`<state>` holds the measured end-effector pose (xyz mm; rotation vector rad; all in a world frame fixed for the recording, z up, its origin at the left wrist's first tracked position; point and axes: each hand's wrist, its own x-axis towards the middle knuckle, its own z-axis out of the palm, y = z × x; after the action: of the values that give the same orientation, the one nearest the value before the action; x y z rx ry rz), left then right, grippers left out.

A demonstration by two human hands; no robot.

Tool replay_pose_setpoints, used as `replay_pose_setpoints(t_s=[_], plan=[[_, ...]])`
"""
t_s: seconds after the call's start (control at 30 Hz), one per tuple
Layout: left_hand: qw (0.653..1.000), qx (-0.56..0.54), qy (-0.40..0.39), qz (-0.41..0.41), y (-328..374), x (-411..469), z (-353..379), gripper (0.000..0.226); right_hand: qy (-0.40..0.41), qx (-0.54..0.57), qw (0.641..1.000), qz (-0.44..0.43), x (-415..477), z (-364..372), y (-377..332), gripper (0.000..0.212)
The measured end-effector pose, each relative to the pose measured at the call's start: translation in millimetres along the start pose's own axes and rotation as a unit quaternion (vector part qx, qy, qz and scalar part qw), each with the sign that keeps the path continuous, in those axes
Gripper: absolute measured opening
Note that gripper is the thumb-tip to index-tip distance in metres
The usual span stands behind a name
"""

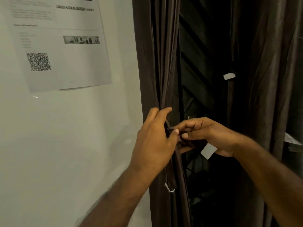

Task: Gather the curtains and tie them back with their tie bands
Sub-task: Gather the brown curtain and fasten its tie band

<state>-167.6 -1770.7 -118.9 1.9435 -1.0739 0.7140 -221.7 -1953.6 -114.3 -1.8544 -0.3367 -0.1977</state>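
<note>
A dark brown curtain (157,54) hangs bunched next to the white wall. My left hand (154,141) wraps around the gathered folds from the left, thumb pressing on a dark tie band (186,144). My right hand (211,135) comes in from the right and pinches the same band between thumb and fingers, right against the left thumb. A white tag (208,151) hangs from the band under my right palm. A second brown curtain (268,71) hangs loose on the right with a white tag (229,76) on its edge.
A printed sheet with a QR code (62,46) is stuck on the white wall (65,145) at the left. Between the two curtains is a dark window gap (205,63) with slanted shapes behind it.
</note>
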Motion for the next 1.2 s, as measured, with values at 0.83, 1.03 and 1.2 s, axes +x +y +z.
replay_pose_setpoints(t_s=[0.83, 1.03, 1.2], plan=[[0.992, -0.123, -0.031, 0.014, -13, -4, -16, 0.067, 0.143, 0.252, 0.957, -0.015, 60, 20, 40, 0.031], [0.965, -0.213, -0.150, -0.030, -27, -7, -43, 0.097, 0.130, 0.394, 0.910, 0.001, 68, 47, 39, 0.031], [0.985, -0.130, -0.088, -0.073, -63, 2, -69, 0.041, 0.156, 0.421, 0.892, 0.056, 66, 42, 36, 0.033]])
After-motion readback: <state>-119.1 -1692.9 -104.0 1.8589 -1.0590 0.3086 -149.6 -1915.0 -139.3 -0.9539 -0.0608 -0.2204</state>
